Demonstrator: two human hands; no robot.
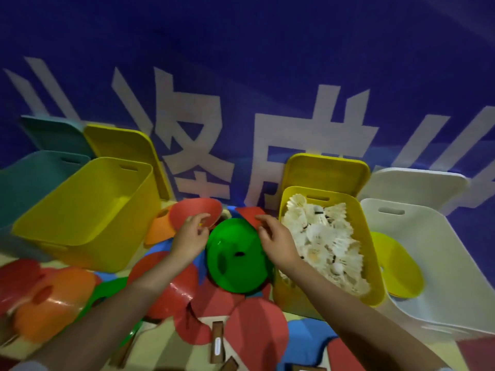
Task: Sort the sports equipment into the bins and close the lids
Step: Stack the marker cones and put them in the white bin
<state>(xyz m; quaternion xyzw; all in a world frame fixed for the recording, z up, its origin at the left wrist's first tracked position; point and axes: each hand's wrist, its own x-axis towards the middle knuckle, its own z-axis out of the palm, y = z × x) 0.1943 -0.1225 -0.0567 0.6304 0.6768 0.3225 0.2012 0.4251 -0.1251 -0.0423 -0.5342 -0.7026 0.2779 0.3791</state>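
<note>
A glossy green disc cone [237, 259], round with a centre hole, sits at mid-frame between the loosely curled, empty left hand [190, 236] and right hand [276, 241], beside a yellow plastic bin [372, 263] heaped with feathery white shuttlecocks [325, 241].

Sports hall storeroom corner: blue banner [241, 76] with large white characters, coloured bins [85, 210], scattered training cones [238, 255]

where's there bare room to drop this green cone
The left yellow bin looks bare inside. The white bin holds only a lime cone. The shuttlecock bin is packed, and cones crowd the table between the bins around the green cone.
</note>
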